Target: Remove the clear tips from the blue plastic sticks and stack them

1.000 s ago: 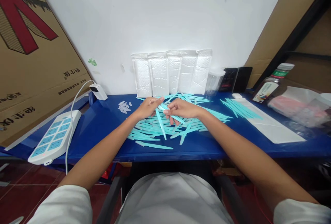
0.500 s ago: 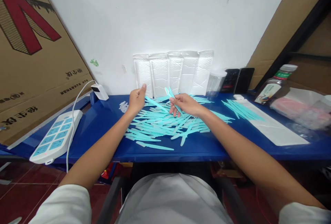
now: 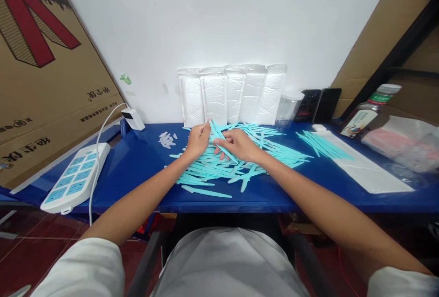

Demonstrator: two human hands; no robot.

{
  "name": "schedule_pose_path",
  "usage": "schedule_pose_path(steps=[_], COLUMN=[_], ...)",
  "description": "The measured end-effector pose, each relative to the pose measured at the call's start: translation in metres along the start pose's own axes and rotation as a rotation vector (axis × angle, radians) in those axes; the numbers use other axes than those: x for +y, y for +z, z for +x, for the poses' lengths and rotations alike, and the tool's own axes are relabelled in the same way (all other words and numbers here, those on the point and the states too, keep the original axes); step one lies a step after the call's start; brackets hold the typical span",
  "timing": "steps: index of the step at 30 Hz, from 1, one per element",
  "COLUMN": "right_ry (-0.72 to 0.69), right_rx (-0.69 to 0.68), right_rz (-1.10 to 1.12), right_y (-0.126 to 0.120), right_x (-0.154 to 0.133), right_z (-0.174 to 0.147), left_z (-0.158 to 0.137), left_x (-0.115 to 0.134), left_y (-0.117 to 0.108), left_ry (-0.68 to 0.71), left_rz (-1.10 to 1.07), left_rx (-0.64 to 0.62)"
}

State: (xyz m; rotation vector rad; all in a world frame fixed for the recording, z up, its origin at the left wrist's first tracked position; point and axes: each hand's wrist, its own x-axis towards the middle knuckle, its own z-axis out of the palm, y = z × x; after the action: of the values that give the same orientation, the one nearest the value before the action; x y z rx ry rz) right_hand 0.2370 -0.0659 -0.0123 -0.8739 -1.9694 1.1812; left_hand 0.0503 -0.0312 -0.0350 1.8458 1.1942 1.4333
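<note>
A loose heap of turquoise eyebrow razors (image 3: pixel 209 167) spreads over the blue table in front of me. My right hand (image 3: pixel 240 144) is closed around a few razors (image 3: pixel 224 145), held slanting above the heap with their heads up and to the left. My left hand (image 3: pixel 199 142) has its fingers curled and its thumb pressed at the head end of these razors; its fingertips are partly hidden. Left of the heap lies a small pile of whitish blade covers (image 3: pixel 166 139).
White padded envelopes (image 3: pixel 214 98) lean on the wall behind the heap. More razors (image 3: pixel 324 145) lie across a white envelope (image 3: pixel 373 173) at right, near a clear jar (image 3: pixel 289 108), phones (image 3: pixel 325 105) and a bottle (image 3: pixel 368 111). A power strip (image 3: pixel 77 175) with its cable is at left.
My left hand has moved right, to the heads of the razors in my right hand. My right hand has shifted slightly left. The blade-cover pile shows more fully.
</note>
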Motion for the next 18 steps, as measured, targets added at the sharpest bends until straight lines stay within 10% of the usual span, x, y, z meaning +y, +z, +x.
schedule_pose_path(steps=[12, 18], right_ry=[-0.029, 0.652], right_rx=[0.093, 0.107], right_rz=[-0.150, -0.601], right_y=[-0.066, -0.187], right_x=[-0.017, -0.015], right_z=[-0.008, -0.060], left_z=[0.033, 0.028], left_x=[-0.015, -0.012], left_y=[-0.045, -0.041], left_ry=[-0.164, -0.023], left_rz=[-0.141, 0.012], left_rx=[0.278, 0.208])
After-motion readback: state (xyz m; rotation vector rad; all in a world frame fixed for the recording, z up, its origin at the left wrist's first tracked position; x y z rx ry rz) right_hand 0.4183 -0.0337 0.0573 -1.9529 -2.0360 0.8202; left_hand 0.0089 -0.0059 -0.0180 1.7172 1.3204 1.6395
